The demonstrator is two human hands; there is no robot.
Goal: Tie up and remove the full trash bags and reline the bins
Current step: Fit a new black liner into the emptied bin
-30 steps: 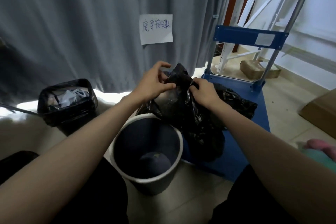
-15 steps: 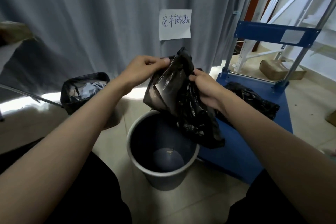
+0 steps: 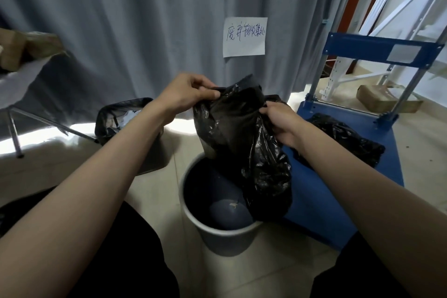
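Left hand (image 3: 187, 94) and right hand (image 3: 281, 120) pinch the fresh black liner (image 3: 244, 143) above the empty bin (image 3: 217, 230); best to part its mouth fully, then cuff the rim from 12 o'clock round.

dim interior | daylight from right | wide-angle edge distortion | soft focus

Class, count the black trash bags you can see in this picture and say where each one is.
3: one bag held by both hands above the empty bin, one lining the left bin, one on the blue cart. Others may be hidden.
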